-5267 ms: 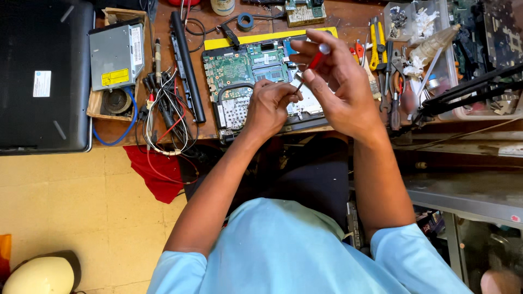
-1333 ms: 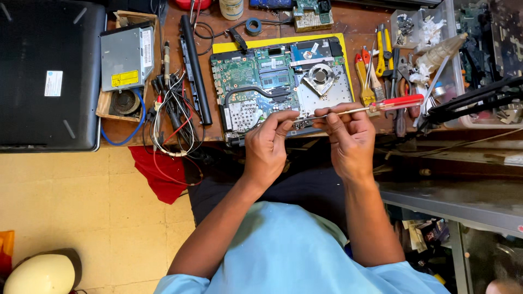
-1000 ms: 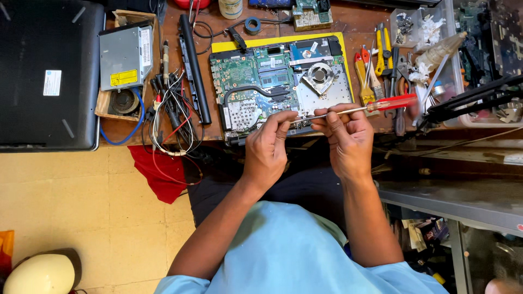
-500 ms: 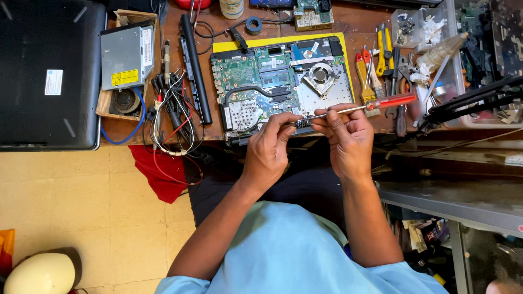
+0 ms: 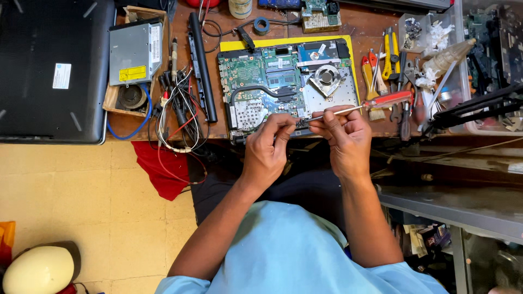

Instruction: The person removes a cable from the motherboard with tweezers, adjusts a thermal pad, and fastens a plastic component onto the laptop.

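An electronics repair workshop: opened laptop [image 5: 289, 81], scattered pliers [image 5: 388, 54], tangled wires [image 5: 177, 114].

Tangled wires [image 5: 177, 111] and hand tools [image 5: 389, 76] flank the open laptop board [image 5: 283, 81].

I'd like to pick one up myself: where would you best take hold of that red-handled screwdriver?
By the red handle, coming from the right. The screwdriver lies nearly level, its thin metal shaft running left into the right hand and left hand, so only the thick handle end sticks out free.

Bright, even overhead light; soft shadows; sharp focus; edges slightly bowed.
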